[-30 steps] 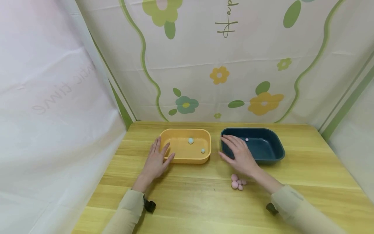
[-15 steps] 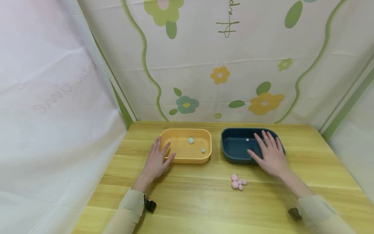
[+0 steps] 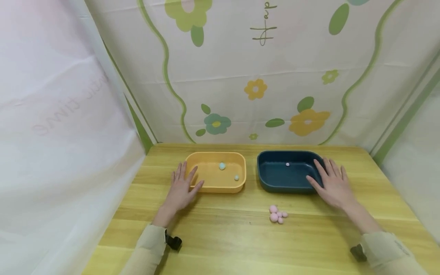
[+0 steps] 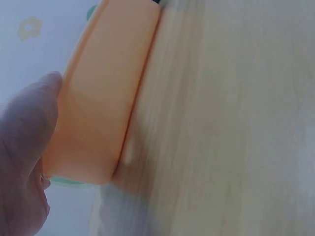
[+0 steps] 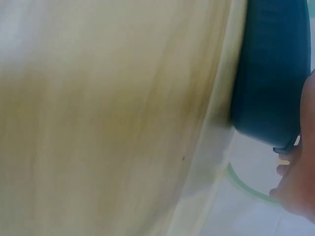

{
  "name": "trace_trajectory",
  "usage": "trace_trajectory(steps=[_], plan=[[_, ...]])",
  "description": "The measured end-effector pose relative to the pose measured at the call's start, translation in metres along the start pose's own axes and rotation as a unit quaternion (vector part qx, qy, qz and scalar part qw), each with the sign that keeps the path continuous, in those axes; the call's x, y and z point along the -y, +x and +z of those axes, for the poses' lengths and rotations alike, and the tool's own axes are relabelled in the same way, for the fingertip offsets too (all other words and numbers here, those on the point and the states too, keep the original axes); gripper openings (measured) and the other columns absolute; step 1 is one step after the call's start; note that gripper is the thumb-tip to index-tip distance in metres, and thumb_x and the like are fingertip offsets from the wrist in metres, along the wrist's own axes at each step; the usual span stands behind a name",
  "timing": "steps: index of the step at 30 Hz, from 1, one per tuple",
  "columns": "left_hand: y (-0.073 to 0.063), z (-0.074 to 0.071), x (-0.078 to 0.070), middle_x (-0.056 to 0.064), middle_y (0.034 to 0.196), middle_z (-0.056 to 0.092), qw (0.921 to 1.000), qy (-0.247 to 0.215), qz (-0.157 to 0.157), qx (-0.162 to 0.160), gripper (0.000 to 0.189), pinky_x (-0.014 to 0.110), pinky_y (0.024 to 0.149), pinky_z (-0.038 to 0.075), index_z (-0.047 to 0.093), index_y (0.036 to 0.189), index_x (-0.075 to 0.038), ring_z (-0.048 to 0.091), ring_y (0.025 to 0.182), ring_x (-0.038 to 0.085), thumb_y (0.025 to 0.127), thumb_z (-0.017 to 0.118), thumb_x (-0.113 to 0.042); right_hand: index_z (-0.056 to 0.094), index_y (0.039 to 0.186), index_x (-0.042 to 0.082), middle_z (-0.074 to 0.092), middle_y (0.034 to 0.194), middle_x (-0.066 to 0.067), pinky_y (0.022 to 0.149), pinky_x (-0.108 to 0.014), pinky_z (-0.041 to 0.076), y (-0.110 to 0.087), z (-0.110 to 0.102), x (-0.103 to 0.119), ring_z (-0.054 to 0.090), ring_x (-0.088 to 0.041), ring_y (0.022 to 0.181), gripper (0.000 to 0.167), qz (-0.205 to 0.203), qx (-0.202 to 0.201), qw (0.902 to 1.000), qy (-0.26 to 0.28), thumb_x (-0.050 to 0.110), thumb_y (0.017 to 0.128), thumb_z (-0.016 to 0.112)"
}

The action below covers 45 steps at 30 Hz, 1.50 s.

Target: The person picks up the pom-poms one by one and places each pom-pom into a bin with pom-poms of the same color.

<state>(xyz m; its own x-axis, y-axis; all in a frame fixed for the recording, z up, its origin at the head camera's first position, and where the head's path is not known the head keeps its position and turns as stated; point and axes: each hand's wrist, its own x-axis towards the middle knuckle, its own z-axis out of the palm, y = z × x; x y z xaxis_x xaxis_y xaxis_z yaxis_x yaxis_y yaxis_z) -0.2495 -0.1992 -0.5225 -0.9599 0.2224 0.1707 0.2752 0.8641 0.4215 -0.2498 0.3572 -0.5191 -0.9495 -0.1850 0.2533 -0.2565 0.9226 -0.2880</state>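
My left hand (image 3: 179, 191) lies with spread fingers over the left end of a yellow plastic box (image 3: 220, 189), its thumb at the near rim. In the left wrist view, the thumb (image 4: 32, 115) is up against the box's upper edge. Inside that box are a larger mint ball (image 3: 222, 166) and a smaller mint ball (image 3: 236, 178). My right hand (image 3: 335, 187) spreads its fingers at the right end of a navy box (image 3: 288, 189), which holds one tiny pink ball (image 3: 287, 164). Its fingertips overlap the rim there.
Several pink balls (image 3: 274, 217) of differing sizes cluster on the wooden table (image 3: 223, 236) in front of the navy box. A flower-print curtain (image 3: 227, 95) hangs behind the table's far edge. White cloth (image 3: 68, 183) borders the left side.
My right hand has moved rightward across the navy box, from its left end to its right end. The left hand stays at the yellow box; the balls have not moved.
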Motion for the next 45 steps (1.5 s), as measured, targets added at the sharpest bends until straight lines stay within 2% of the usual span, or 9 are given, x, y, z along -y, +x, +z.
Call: trace_trajectory(steps=[3, 6, 9, 12, 16, 25, 33, 41, 45], plan=[[0.002, -0.002, -0.007, 0.028, 0.183, 0.012, 0.9993, -0.002, 0.031, -0.019, 0.07, 0.076, 0.136, 0.007, 0.039, 0.171, -0.014, 0.008, 0.171, 0.051, 0.112, 0.059, -0.046, 0.025, 0.175, 0.008, 0.019, 0.178, -0.035, 0.132, -0.081, 0.007, -0.001, 0.002, -0.004, 0.017, -0.06, 0.164, 0.081, 0.0, 0.002, 1.0, 0.003, 0.051, 0.112, 0.056], [0.004, -0.002, -0.02, 0.03, 0.179, 0.025, 0.9941, -0.004, 0.097, -0.049, 0.064, 0.074, 0.135, 0.018, 0.046, 0.167, -0.011, 0.023, 0.168, 0.05, 0.111, 0.065, -0.035, 0.024, 0.175, 0.008, 0.017, 0.179, -0.035, 0.133, -0.08, 0.006, -0.002, 0.003, -0.007, 0.016, -0.06, 0.165, 0.08, -0.001, 0.003, 1.0, 0.007, 0.051, 0.113, 0.053], [0.005, 0.001, -0.039, 0.031, 0.174, 0.036, 0.981, -0.021, 0.175, -0.081, 0.06, 0.071, 0.133, 0.029, 0.054, 0.161, -0.007, 0.036, 0.163, 0.05, 0.107, 0.072, -0.024, 0.025, 0.175, 0.007, 0.018, 0.178, -0.037, 0.133, -0.079, 0.007, -0.002, 0.003, -0.007, 0.016, -0.06, 0.164, 0.079, -0.001, 0.004, 0.9999, 0.012, 0.051, 0.114, 0.052], [0.004, 0.01, -0.057, 0.029, 0.17, 0.043, 0.963, -0.035, 0.243, -0.11, 0.056, 0.069, 0.128, 0.039, 0.059, 0.156, -0.005, 0.045, 0.158, 0.049, 0.104, 0.075, -0.017, 0.026, 0.174, 0.006, 0.021, 0.176, -0.039, 0.133, -0.079, 0.009, -0.001, 0.004, -0.006, 0.018, -0.06, 0.163, 0.079, -0.002, 0.007, 0.9999, 0.009, 0.051, 0.114, 0.052], [0.003, 0.023, -0.079, 0.024, 0.167, 0.05, 0.9451, -0.057, 0.296, -0.126, 0.054, 0.062, 0.125, 0.047, 0.063, 0.153, -0.007, 0.052, 0.154, 0.044, 0.102, 0.078, -0.013, 0.027, 0.174, 0.006, 0.022, 0.176, -0.039, 0.133, -0.079, 0.011, 0.002, 0.005, -0.004, 0.02, -0.06, 0.163, 0.079, -0.003, 0.015, 0.9999, 0.005, 0.052, 0.114, 0.051], [0.007, 0.049, -0.114, 0.02, 0.153, 0.067, 0.9209, -0.083, 0.356, -0.136, 0.048, 0.047, 0.122, 0.053, 0.073, 0.138, -0.003, 0.067, 0.142, 0.033, 0.092, 0.088, -0.008, 0.029, 0.173, 0.004, 0.02, 0.176, -0.039, 0.135, -0.076, 0.009, 0.0, 0.006, -0.004, 0.019, -0.06, 0.164, 0.078, 0.004, 0.017, 0.9998, 0.011, 0.051, 0.115, 0.05], [0.012, 0.077, -0.128, 0.019, 0.139, 0.076, 0.9024, -0.182, 0.365, -0.138, 0.051, 0.036, 0.114, 0.059, 0.077, 0.131, -0.001, 0.075, 0.129, 0.031, 0.084, 0.095, -0.007, 0.031, 0.172, 0.003, 0.02, 0.177, -0.039, 0.134, -0.077, 0.011, 0.0, 0.006, -0.002, 0.02, -0.06, 0.163, 0.077, 0.005, 0.015, 0.9998, 0.011, 0.051, 0.115, 0.049], [0.014, 0.096, -0.139, 0.019, 0.13, 0.08, 0.9002, -0.236, 0.35, -0.106, 0.041, 0.034, 0.109, 0.062, 0.08, 0.121, -0.001, 0.078, 0.122, 0.027, 0.084, 0.095, -0.006, 0.033, 0.171, 0.003, 0.021, 0.177, -0.038, 0.135, -0.075, 0.009, 0.0, 0.006, -0.001, 0.021, -0.06, 0.163, 0.076, 0.006, 0.009, 0.9997, 0.019, 0.051, 0.115, 0.05], [0.014, 0.1, -0.146, 0.015, 0.128, 0.081, 0.9068, -0.26, 0.324, -0.071, 0.03, 0.032, 0.11, 0.062, 0.082, 0.117, 0.0, 0.078, 0.122, 0.026, 0.089, 0.091, -0.005, 0.033, 0.171, 0.003, 0.02, 0.177, -0.038, 0.135, -0.075, 0.009, -0.001, 0.006, -0.001, 0.02, -0.059, 0.163, 0.076, 0.007, 0.009, 0.9997, 0.022, 0.05, 0.115, 0.05]])
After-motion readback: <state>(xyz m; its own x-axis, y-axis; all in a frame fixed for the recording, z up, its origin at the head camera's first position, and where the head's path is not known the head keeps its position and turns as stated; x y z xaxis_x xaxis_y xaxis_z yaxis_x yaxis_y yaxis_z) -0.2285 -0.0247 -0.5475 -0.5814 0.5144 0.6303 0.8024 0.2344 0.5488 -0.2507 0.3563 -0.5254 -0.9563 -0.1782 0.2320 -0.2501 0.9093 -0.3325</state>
